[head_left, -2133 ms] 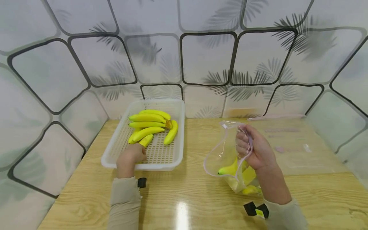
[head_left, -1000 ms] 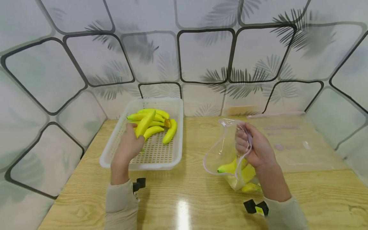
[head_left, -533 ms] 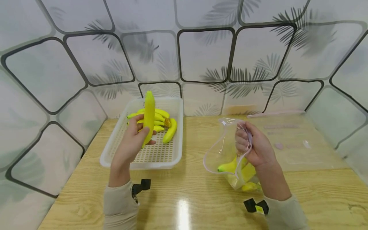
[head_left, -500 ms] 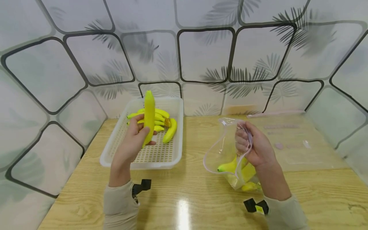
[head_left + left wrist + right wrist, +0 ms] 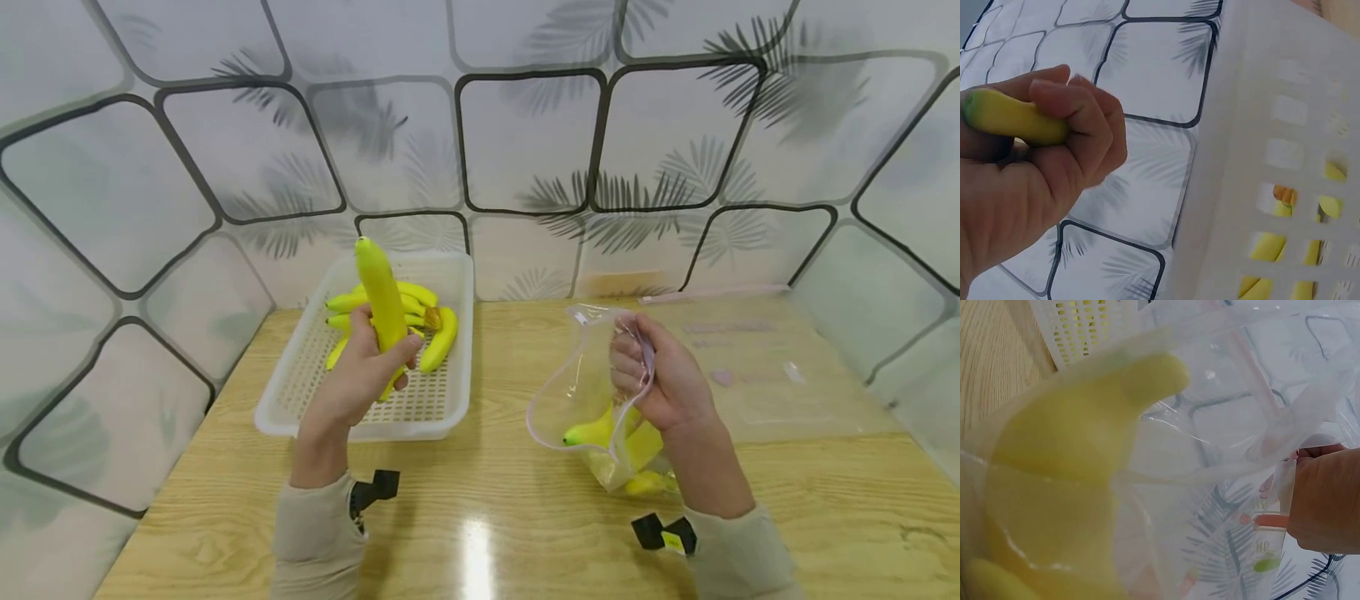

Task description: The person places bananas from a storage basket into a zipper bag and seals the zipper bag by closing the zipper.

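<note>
My left hand (image 5: 360, 367) grips a single yellow banana (image 5: 381, 292) with a greenish tip, raised over the near part of a white plastic basket (image 5: 457, 400). In the left wrist view the fingers curl round this banana (image 5: 1016, 119). A bunch of bananas (image 5: 412, 296) and a loose banana (image 5: 441, 340) lie in the basket. My right hand (image 5: 667, 379) holds a clear zip bag (image 5: 566, 392) by its pink-edged rim, its mouth gaping toward the left. Inside the bag are bananas (image 5: 641, 446), seen large through the film in the right wrist view.
Another clear zip bag (image 5: 810, 400) lies flat on the wooden table (image 5: 510, 500) at the right. A patterned wall covering (image 5: 532, 142) stands close behind the basket and along both sides.
My left hand has reached into the basket, picked out a banana and lifted it, and it now tilts with its tip to the left. The right hand keeps its grip on the bag.
</note>
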Tool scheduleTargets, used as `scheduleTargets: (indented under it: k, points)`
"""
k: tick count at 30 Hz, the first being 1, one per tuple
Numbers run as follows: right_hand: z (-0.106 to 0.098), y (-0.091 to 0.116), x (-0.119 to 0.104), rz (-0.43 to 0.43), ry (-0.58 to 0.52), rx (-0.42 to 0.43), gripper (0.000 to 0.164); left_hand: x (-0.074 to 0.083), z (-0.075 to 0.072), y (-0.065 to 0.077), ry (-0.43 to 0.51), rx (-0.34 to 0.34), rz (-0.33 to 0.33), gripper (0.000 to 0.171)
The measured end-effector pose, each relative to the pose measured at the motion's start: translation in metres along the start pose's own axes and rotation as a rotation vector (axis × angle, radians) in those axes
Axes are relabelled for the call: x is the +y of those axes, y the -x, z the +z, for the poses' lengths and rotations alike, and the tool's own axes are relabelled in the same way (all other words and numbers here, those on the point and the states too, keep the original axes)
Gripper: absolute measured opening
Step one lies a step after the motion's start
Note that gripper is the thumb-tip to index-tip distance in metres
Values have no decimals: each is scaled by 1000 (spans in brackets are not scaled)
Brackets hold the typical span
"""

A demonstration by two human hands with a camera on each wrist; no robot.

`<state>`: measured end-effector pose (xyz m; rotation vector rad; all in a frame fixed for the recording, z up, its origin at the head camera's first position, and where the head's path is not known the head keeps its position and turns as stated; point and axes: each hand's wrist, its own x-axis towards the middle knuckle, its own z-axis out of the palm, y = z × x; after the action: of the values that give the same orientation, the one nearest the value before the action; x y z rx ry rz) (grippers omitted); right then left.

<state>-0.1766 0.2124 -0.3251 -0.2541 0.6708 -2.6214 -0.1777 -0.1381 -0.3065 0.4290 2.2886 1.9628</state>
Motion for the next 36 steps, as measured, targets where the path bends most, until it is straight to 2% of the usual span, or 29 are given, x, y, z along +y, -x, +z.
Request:
scheduleTargets:
  k: [4, 7, 10, 14, 17, 22, 25, 27, 31, 33, 36]
  points:
    - [0, 0, 0, -4, 0, 7, 38, 5, 5, 5, -28, -72, 13, 54]
    - [0, 0, -1, -9, -1, 8, 38, 9, 11, 8, -107, -116, 21, 46]
    - [0, 0, -2, -13, -6, 9, 37, 14, 16, 10, -223, -103, 46, 39]
    - [0, 1, -3, -16, -5, 18, 36, 18, 23, 14, -357, -71, 112, 32]
    - [0, 2, -4, -17, -3, 20, 36, 20, 30, 17, -384, -85, 147, 29]
    - [1, 3, -4, -19, -7, 18, 35, 22, 43, 19, -403, -135, 137, 29]
    - [1, 4, -5, -22, -4, 20, 35, 23, 51, 19, -414, -210, 145, 34]
    - [1, 5, -6, -22, -3, 22, 36, 23, 56, 20, -427, -291, 165, 35]
    - [0, 5, -4, -13, 0, 31, 36, 19, 67, 20, -515, -449, 237, 35]
    - [0, 4, -3, -14, 7, 31, 35, 17, 75, 18, -564, -500, 261, 34]
    - [0, 3, -1, -14, 33, 45, 34, 13, 85, 16, -609, -535, 250, 35]
